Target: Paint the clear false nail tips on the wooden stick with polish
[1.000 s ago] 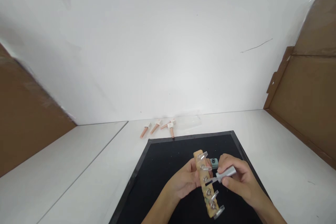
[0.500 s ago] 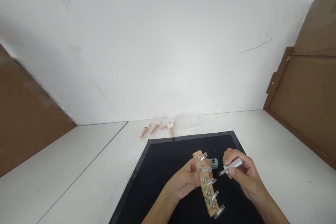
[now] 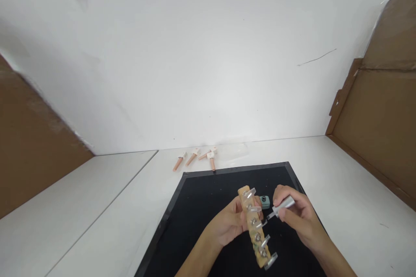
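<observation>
My left hand (image 3: 228, 224) is closed around a tan strip (image 3: 253, 233) that carries several clear nail tips (image 3: 255, 209) on small round mounts. Beside the strip's upper end, at my left fingertips, is a small green bottle (image 3: 264, 201) with a dark opening. In my right hand (image 3: 300, 215) a silver brush cap (image 3: 284, 206) is pinched between thumb and fingers. Its brush points down-left, and the dark tip is at the edge of the middle nail tip. Whether it touches is too small to tell.
A black mat (image 3: 198, 207) lies under both hands on the white table (image 3: 107, 207). Several pink-handled bottles (image 3: 212, 162) with white tops lie behind it. Brown cardboard (image 3: 377, 125) stands at right and left, a white wall (image 3: 208, 60) behind.
My right hand has moved slightly left with the brush cap, bringing the brush tip up to the middle nail tip. My left hand and the strip have barely shifted.
</observation>
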The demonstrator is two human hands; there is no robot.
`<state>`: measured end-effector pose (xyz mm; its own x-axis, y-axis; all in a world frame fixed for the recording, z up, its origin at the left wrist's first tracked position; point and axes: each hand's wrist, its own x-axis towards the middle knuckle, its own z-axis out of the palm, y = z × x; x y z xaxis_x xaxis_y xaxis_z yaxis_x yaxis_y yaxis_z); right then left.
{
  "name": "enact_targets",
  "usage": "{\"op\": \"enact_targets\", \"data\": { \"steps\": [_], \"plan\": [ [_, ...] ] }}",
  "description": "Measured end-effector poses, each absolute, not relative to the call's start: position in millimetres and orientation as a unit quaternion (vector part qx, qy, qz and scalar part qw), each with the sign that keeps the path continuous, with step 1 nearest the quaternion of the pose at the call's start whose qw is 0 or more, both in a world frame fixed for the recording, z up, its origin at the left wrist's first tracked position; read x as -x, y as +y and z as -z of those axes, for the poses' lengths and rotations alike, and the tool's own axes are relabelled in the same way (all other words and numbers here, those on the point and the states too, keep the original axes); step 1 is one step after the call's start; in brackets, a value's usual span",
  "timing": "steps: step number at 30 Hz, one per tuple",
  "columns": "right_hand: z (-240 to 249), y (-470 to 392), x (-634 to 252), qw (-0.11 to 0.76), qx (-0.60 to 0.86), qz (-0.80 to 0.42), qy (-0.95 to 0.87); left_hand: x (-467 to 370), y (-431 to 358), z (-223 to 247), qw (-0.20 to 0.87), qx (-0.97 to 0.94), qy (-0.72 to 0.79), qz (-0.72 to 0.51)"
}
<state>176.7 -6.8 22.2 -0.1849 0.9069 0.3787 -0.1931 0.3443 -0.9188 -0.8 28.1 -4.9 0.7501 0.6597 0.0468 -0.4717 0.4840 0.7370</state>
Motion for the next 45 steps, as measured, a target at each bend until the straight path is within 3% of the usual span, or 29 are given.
{"op": "enact_targets", "data": {
  "steps": [10,17,32,45],
  "plan": [
    [-23.0,-6.3,-175.5,0.617,0.31,-0.504,-0.52,6.3,28.4,14.4,0.864,-0.36,0.087,-0.341],
    [-22.7,-7.6,-174.0,0.571,0.26,-0.541,-0.559,5.5,29.5,12.7,0.866,-0.338,0.127,-0.345],
    [-26.0,-11.4,-175.1,0.521,0.261,-0.503,-0.638,3.1,33.2,17.7,0.866,-0.331,0.143,-0.346],
    [-14.5,-6.5,-180.7,0.559,0.286,-0.492,-0.603,6.1,30.1,16.3,0.869,-0.329,0.132,-0.345]
  ]
}}
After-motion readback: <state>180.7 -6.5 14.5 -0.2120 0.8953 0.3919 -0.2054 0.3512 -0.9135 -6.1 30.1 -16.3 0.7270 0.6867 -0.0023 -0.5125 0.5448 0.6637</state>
